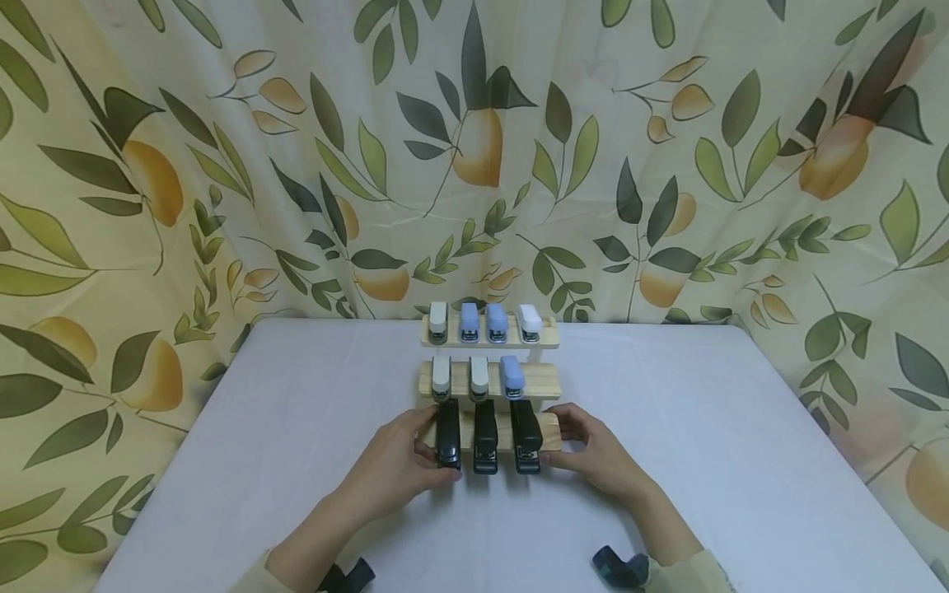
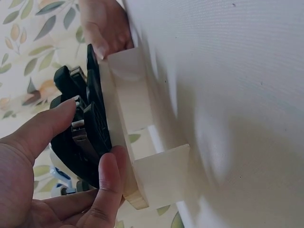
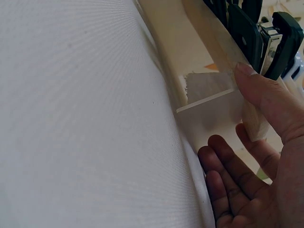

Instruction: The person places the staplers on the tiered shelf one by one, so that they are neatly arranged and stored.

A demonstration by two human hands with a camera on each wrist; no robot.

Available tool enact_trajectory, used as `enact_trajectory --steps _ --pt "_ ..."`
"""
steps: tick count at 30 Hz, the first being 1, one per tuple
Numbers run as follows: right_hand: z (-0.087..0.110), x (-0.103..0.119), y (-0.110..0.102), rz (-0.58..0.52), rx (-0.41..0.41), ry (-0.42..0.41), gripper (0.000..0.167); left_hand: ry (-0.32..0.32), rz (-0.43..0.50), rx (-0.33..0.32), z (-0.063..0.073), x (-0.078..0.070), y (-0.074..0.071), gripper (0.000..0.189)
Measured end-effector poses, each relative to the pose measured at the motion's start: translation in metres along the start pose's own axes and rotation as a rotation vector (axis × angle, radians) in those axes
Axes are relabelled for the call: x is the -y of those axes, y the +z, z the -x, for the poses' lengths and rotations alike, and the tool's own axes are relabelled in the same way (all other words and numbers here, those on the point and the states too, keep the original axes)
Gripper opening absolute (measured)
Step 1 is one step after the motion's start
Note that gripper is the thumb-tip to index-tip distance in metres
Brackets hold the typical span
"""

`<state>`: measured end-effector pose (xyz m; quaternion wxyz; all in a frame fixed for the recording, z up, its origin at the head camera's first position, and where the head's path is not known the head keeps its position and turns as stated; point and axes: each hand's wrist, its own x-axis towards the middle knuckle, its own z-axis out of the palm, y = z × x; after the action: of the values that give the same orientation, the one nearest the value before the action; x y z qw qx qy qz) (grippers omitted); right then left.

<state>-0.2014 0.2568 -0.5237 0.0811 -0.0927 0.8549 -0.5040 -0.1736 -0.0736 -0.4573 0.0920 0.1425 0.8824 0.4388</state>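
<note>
A low wooden shelf point(image 1: 549, 430) on pale supports point(image 2: 164, 173) carries three black staplers, the left one point(image 1: 448, 435), the middle one point(image 1: 485, 436) and the right one point(image 1: 527, 436). My left hand point(image 1: 396, 457) holds the left black stapler, thumb at its front end and fingers beside it, one finger touching the board. At the shelf's right end, my right hand point(image 1: 596, 451) grips the board, thumb on its front edge and index finger around the end. Its other fingers point(image 3: 232, 161) curl loosely below, beside the support.
Behind, a middle wooden shelf point(image 1: 544, 383) bears two pale mini staplers and a blue one point(image 1: 511, 375). The back shelf point(image 1: 550, 333) holds several pale, blue and white mini staplers. A white cloth covers the table point(image 1: 296, 412); a leaf-patterned curtain point(image 1: 474, 231) hangs behind.
</note>
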Motion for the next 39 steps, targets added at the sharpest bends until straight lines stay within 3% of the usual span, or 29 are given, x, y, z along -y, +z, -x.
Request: enact_trajectory --steps 33,39 --pt "0.0015 -0.0005 -0.0009 0.002 -0.012 0.000 0.060 -0.035 -0.011 0.023 0.0014 0.0016 -0.0049 0.101" --pt "0.0011 -0.0012 -0.0018 -0.026 0.008 -0.012 0.063 -0.031 0.030 0.037 0.0045 0.0054 -0.0097 0.100"
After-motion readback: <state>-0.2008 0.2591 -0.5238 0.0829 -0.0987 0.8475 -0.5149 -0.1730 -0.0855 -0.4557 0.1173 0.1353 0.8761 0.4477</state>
